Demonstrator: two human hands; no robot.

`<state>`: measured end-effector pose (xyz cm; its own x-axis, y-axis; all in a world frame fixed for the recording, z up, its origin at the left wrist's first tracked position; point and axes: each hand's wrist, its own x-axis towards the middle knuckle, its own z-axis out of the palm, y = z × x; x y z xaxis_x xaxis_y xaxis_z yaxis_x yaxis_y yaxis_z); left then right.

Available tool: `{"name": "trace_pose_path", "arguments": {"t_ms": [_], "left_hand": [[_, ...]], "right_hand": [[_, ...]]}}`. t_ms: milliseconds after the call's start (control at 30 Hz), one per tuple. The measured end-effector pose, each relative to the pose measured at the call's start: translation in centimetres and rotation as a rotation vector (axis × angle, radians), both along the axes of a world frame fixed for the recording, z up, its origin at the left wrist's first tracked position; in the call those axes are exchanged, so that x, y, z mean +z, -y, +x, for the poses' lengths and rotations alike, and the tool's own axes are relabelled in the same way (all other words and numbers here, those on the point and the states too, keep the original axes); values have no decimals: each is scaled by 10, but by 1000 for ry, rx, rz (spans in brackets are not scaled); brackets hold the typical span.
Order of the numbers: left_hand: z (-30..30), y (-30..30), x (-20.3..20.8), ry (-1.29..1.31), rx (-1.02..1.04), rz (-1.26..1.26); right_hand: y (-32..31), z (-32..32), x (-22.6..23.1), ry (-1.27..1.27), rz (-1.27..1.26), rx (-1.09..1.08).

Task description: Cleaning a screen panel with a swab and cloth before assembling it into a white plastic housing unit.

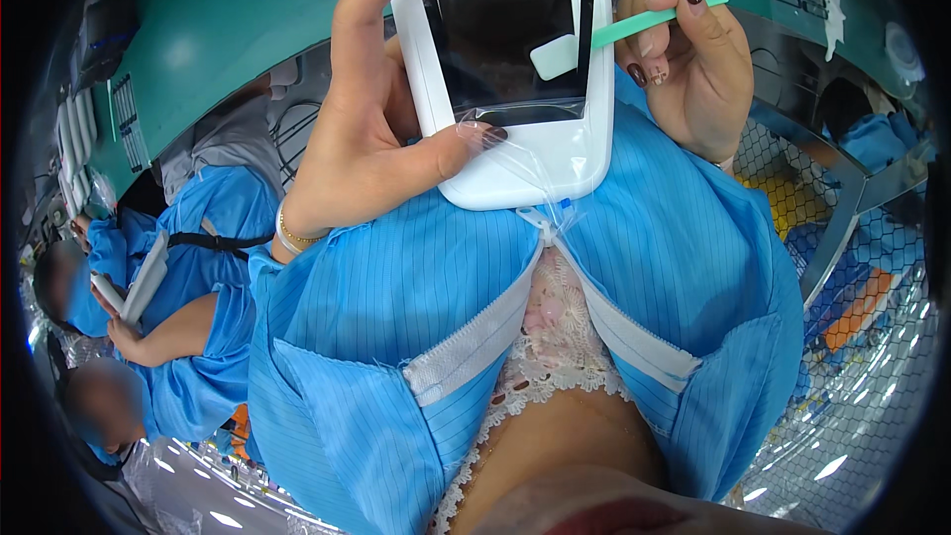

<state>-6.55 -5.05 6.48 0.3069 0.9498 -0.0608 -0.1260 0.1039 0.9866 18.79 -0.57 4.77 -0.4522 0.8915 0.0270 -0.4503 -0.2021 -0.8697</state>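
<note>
Leftmost, a co-worker in blue [213, 238] holds a white panel [151, 275], well apart from the work. Next, the green surface [208, 59] extends beyond the left hand [371, 144]. The left fingers are closed around the left side of a white handheld device [565, 147]; the thumb rests on its front face, just below the screen, at a piece of clear film [525, 160]. The device is held up in front of the blue jacket [426, 267], its dark screen [495, 35] facing the wearer. A green stick [644, 26] extends from the right, its pale flat head [555, 57] overlapping the screen; contact cannot be confirmed. At right, the fingers of the right hand [708, 69] pinch the stick.

The step in hand appears to be working the screen with the flat head, possibly wiping or smoothing. The next move calls for a steady left hold, the head laid flat, and light, even strokes that do not drag the film.
</note>
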Motion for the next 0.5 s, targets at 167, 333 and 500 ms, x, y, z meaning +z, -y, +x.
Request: {"name": "trace_pose_path", "arguments": {"t_ms": [167, 333, 500], "left_hand": [[-2, -1, -1, 16, 9, 4], [0, -1, 1, 17, 30, -12], [-3, -1, -1, 52, -10, -12]], "right_hand": [[-4, 1, -1, -39, -26, 22], [-10, 6, -7, -110, 36, 14], [-9, 2, -3, -27, 124, -76]]}}
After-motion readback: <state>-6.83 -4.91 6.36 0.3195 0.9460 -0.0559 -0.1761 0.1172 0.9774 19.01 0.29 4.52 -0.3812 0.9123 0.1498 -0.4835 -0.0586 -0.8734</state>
